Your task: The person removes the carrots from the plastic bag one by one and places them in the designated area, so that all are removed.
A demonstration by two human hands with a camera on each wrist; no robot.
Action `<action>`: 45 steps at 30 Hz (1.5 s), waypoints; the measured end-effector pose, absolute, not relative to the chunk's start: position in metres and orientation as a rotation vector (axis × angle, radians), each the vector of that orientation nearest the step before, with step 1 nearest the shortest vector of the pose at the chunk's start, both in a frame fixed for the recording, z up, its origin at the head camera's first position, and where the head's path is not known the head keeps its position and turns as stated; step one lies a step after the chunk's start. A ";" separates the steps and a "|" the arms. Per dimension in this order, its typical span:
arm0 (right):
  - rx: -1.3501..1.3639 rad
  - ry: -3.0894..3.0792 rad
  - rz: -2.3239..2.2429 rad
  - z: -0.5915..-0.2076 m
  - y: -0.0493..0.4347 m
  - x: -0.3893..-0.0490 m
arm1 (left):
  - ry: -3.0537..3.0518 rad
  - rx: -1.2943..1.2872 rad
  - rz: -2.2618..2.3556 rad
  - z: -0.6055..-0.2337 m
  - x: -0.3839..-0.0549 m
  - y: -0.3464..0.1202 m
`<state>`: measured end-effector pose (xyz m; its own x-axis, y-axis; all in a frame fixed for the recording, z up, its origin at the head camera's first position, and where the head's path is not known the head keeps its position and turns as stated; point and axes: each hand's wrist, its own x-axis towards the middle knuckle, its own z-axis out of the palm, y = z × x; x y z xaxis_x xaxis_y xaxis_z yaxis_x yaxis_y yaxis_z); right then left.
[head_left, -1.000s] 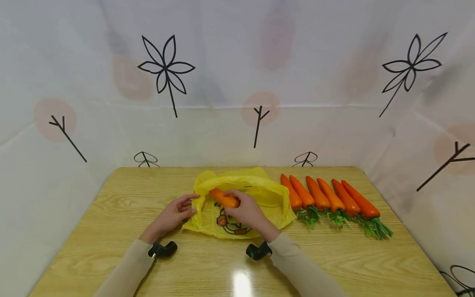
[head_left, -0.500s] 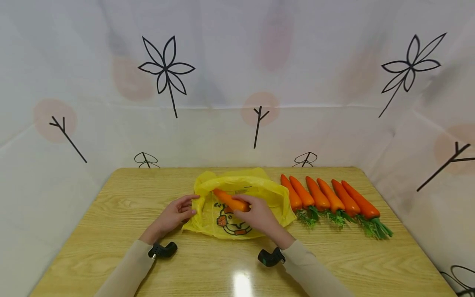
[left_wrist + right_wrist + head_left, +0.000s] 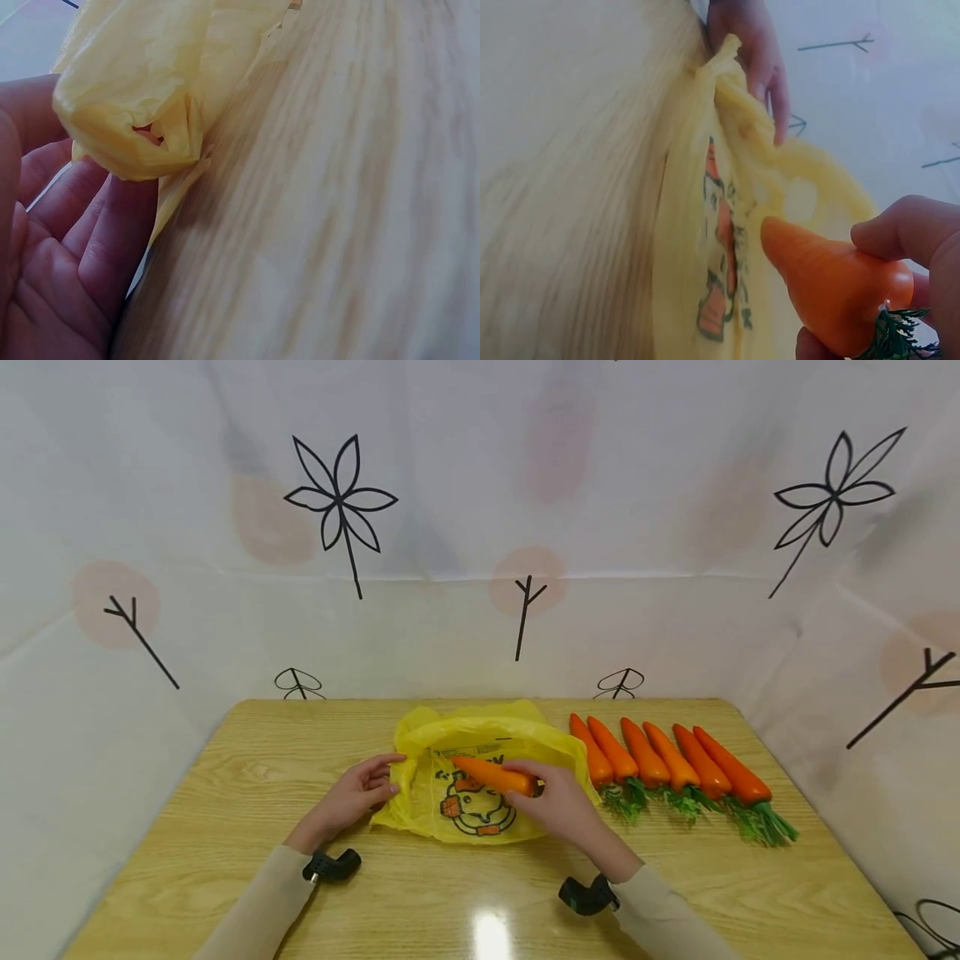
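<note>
In the head view my right hand (image 3: 555, 802) grips an orange carrot (image 3: 491, 774) by its thick end, over the mouth of a yellow plastic bag (image 3: 547, 739). The carrot's tip points left; green leaves (image 3: 900, 336) show at its thick end in the right wrist view. The bag lies spread with its mouth wide, a cartoon print on its inside. At the bag's left edge, my left hand (image 3: 352, 797) rests with fingertips against the rolled rim (image 3: 127, 142). Its fingers are relaxed and partly hidden behind the plastic in the left wrist view.
Several carrots (image 3: 645, 752) with leafy tops lie in a row right of the bag. All sit on a wooden table (image 3: 405, 902), its back edge near a patterned white cloth (image 3: 420, 635). A dark wrist device (image 3: 588, 895) sits below each hand.
My right hand has moved right and slightly toward me with the carrot, drawing its tip away from the bag's far left corner. My left hand stays at the rim.
</note>
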<state>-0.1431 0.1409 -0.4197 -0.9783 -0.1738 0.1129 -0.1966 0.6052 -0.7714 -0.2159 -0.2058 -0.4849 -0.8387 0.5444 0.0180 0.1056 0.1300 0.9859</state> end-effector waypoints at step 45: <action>0.123 -2.739 1.373 -0.412 0.353 -0.086 | 2.087 0.615 1.738 -0.485 -0.219 -0.205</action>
